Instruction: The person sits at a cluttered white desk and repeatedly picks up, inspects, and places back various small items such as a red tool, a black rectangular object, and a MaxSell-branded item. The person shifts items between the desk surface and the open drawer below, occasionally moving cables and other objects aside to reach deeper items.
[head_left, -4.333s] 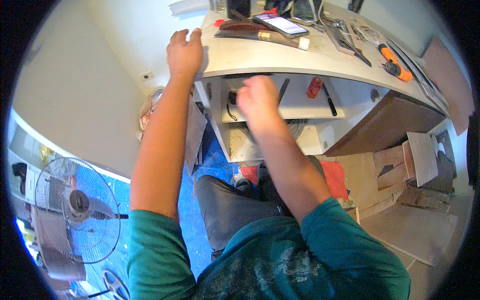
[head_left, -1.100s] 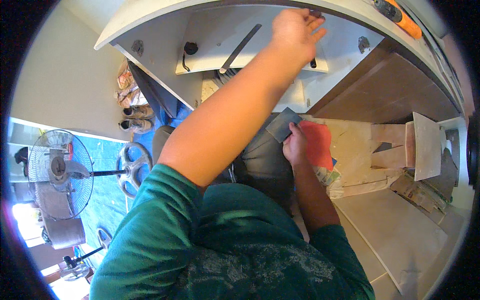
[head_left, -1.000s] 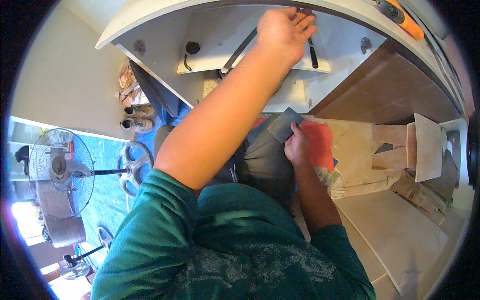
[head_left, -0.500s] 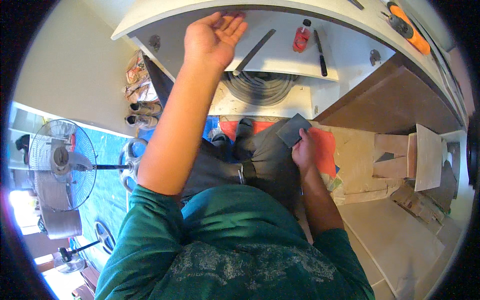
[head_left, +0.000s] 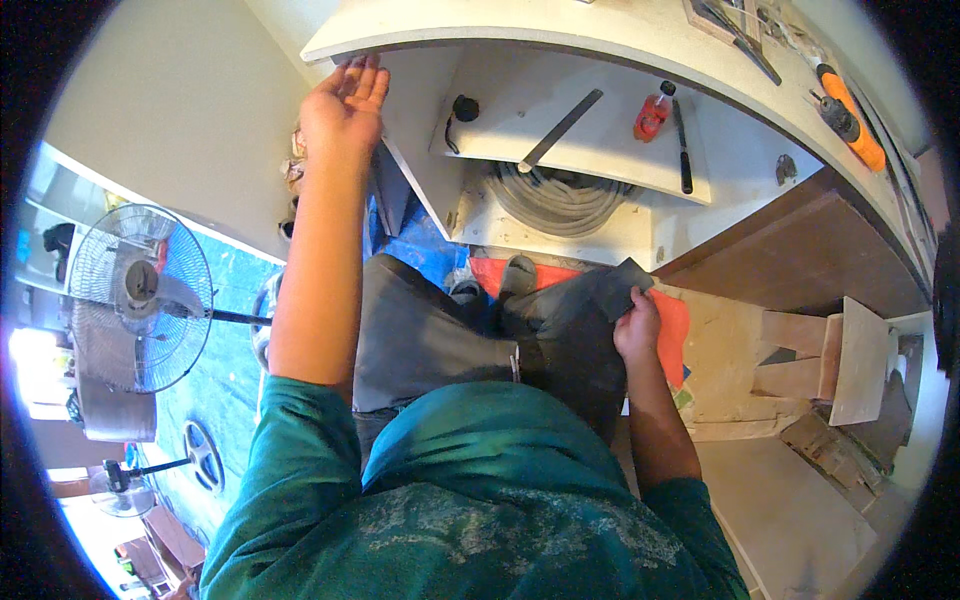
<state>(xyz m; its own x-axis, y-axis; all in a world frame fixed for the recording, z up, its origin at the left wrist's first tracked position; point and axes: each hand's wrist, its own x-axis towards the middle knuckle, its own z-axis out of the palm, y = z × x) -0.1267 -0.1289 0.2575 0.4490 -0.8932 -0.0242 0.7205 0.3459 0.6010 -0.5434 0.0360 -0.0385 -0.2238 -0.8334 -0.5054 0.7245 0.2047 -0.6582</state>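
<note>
My left hand [head_left: 345,108] is raised palm up at the left end of the white countertop [head_left: 480,25]. Its fingers are stretched out, and the fingertips reach to the underside of the front edge; whether anything lies under them is hidden. Low in front of my right thigh, my right hand [head_left: 637,325] pinches a dark grey sheet of sandpaper [head_left: 622,288] between thumb and fingers. Beneath the countertop is an open cabinet with a white shelf [head_left: 550,90].
The shelf carries a flat bar [head_left: 562,130], a red drink bottle [head_left: 654,112], a black-handled tool [head_left: 685,150] and a small black object [head_left: 464,110]. Coiled grey hose [head_left: 560,205] lies below. An orange-black power tool [head_left: 850,125] rests on top. A fan [head_left: 140,285] stands left.
My left hand has slid left along the countertop's front edge to its end, uncovering the small black object on the shelf. My right hand still holds the sandpaper. The view has shifted.
</note>
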